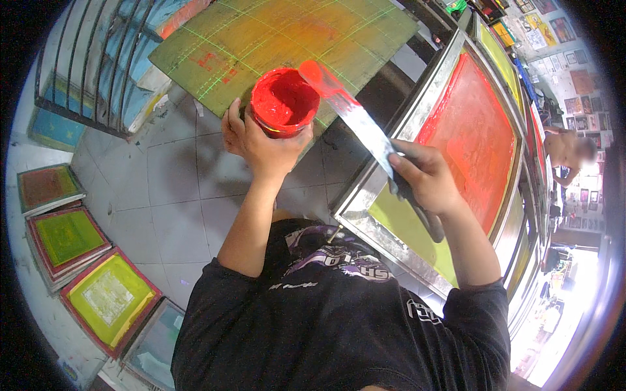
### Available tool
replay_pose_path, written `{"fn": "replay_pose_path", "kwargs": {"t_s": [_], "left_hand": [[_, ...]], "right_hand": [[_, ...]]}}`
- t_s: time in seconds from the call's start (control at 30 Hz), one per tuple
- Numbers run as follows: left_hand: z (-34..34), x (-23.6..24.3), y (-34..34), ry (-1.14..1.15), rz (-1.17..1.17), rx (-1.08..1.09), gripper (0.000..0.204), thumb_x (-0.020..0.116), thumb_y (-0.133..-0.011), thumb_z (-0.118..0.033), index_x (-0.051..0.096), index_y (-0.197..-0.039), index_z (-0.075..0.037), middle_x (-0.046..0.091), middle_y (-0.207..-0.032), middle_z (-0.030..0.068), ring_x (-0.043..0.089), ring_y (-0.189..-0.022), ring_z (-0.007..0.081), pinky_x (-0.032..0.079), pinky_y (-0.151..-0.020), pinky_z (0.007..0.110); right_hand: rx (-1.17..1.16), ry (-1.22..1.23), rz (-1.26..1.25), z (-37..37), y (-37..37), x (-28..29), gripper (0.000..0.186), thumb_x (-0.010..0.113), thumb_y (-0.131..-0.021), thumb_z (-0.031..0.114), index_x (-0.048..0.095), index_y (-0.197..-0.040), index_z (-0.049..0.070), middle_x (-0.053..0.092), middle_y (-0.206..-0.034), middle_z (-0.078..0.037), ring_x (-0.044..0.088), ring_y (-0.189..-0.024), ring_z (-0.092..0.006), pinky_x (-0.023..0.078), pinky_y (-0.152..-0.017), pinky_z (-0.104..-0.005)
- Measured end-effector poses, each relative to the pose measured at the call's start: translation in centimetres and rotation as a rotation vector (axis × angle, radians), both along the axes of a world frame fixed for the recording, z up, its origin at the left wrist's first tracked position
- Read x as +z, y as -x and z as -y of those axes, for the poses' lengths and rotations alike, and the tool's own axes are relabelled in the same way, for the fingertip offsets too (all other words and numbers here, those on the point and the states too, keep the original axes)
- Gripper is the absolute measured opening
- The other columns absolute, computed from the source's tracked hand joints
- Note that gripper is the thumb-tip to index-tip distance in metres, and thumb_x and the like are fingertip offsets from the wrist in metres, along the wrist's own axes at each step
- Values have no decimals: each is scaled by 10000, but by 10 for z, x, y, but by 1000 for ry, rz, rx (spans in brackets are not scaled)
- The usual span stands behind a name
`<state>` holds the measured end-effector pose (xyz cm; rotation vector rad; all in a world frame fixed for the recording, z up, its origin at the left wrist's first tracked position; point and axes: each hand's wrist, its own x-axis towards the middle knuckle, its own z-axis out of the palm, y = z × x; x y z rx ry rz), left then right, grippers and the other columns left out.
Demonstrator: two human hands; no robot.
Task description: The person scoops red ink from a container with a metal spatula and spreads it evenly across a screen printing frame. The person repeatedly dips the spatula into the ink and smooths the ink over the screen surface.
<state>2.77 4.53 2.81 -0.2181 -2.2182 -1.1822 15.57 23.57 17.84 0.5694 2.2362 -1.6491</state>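
My left hand (268, 146) is wrapped round a tub of red ink (285, 104), whose inner wall is coated in red. It is tipped so that I see down into it. In my right hand (427, 176) is the dark handle of a long metal spatula (358, 124). Its rounded tip is smeared with red and lies at the tub's right rim; whether it touches the rim I cannot tell. To the right of my right hand lies a framed printing screen (473, 143), its mesh spread with red ink.
Beyond the tub is a greenish board with bright green grid lines (365, 39). Smaller framed screens (109, 293) lean along the left side over the tiled floor (169, 202). A black metal rack (81, 111) stands at upper left. Another person (567, 153) is at the far right.
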Motion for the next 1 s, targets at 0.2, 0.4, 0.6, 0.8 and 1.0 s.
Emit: {"fn": "replay_pose_path", "kwargs": {"t_s": [0.2,0.4,0.6,0.8,1.0], "left_hand": [[5,6,-5,152,-20,62,863,866,-469,-472,550,-1176,-91,504,-1209,150,442,-1149,366,302,-981,527],[2,-8,-2,29,72,21,855,838,-438,-442,565,-1190,-139,387,-1337,150,287,-1270,416,206,-987,609],[2,-12,-2,22,42,23,905,861,-416,-489,554,-1190,-137,388,-1333,149,286,-1275,417,204,-979,624],[0,-5,-3,144,-22,82,976,892,-441,-464,474,-1241,-92,494,-1250,166,435,-1199,358,274,-1007,531],[2,-8,-2,166,-59,88,960,893,-446,-428,471,-1238,-86,499,-1227,167,442,-1179,365,289,-991,531]], "right_hand": [[-25,-90,-99,23,10,-42,286,579,-947,137,613,-1205,19,556,-663,24,499,-566,-50,429,-522,-217],[40,-264,69,20,0,-30,303,582,-933,132,604,-1192,-22,633,-733,-47,535,-604,-77,454,-538,-275],[9,-243,137,22,-12,-21,314,584,-926,119,595,-1208,-18,580,-645,-30,493,-557,-75,423,-513,-272],[-4,-244,186,20,-23,-7,310,573,-939,115,594,-1229,8,496,-571,18,443,-488,-62,372,-460,-256],[-44,-146,221,15,-34,3,318,569,-939,109,593,-1248,38,483,-571,21,433,-500,-55,368,-469,-250]]}}
